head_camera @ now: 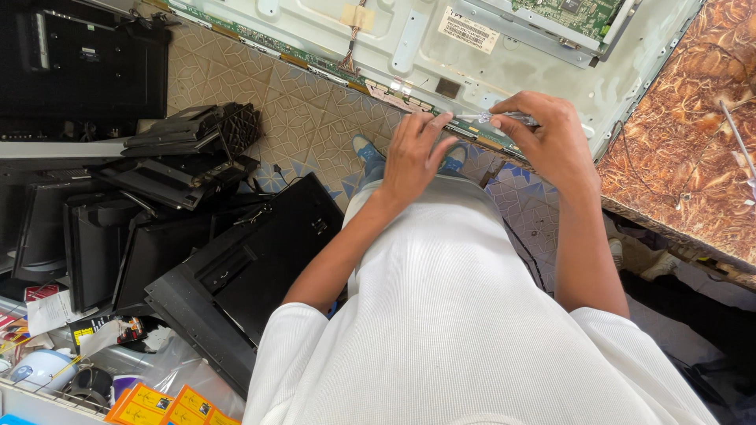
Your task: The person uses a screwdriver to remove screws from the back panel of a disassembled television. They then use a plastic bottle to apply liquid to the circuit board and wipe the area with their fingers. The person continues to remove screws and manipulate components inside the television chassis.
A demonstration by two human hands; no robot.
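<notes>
The right hand [551, 138] curls its fingers around a slim screwdriver [504, 119] with a clear plastic handle, held nearly level, its tip pointing left toward the lower edge of a large pale metal panel [331, 31]. The panel is the stamped back of a flat screen, ribbed and smooth, lying tilted across the top of the view. The left hand [413, 153] rests with its fingers loosely together and slightly bent, the fingertips touching a long narrow green circuit strip [315, 61] that runs along that lower edge. A bundle of thin wires [350, 55] comes down the panel to the strip, taped at its upper end. A green circuit board [567, 12] sits under a metal bracket at the panel's top right. To the right stands a desk [685, 157] with a glossy brown marbled surface, and a thin metal rod [736, 134] lies on it. The person wears a white waffle-textured shirt [457, 315] and blue shoes [366, 149]. Below is a floor [307, 118] of beige patterned tiles. To the left, black plastic screen housings [244, 267] lean stacked against each other, matte and angular, with two ribbed black stands [197, 130] above them. Small orange cardboard boxes [169, 405] lie at the bottom left beside crumpled clear plastic.
</notes>
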